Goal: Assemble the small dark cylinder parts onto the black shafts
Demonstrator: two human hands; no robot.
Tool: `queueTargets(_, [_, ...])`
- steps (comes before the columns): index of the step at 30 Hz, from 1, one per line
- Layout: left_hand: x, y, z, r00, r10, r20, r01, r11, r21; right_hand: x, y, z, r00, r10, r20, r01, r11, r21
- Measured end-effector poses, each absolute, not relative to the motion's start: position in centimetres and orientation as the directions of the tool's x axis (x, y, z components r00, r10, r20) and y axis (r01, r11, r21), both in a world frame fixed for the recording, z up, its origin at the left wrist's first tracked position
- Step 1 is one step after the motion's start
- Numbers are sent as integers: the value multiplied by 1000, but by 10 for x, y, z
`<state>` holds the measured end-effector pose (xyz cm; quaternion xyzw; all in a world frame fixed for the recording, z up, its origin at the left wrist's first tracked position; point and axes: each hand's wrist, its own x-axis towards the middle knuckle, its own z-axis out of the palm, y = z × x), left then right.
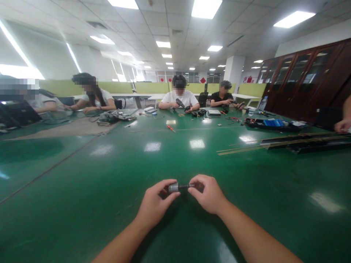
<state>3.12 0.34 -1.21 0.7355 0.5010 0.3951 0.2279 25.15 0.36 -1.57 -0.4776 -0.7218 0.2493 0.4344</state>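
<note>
Low over the green table (109, 190), near its front edge, my two hands hold one small part between them. My left hand (155, 204) pinches the grey metal cylinder (173, 187) with thumb and fingers. My right hand (208, 193) is closed around the thin dark shaft (188, 186) that sticks out of the cylinder to the right. The far end of the shaft is hidden inside my right fingers.
Several thin brass rods (274, 144) and dark trays (309, 144) lie at the right. A red-handled screwdriver (170, 128) lies mid-table. Other people sit along the far edge with tools and small parts (208, 113); another person's hand (342, 125) rests at the right edge.
</note>
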Motion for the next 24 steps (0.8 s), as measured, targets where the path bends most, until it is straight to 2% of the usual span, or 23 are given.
queueTargets(24, [31, 2, -11, 179, 921, 345, 558, -384, 736, 252, 3, -15, -160, 906, 391, 466, 418, -779])
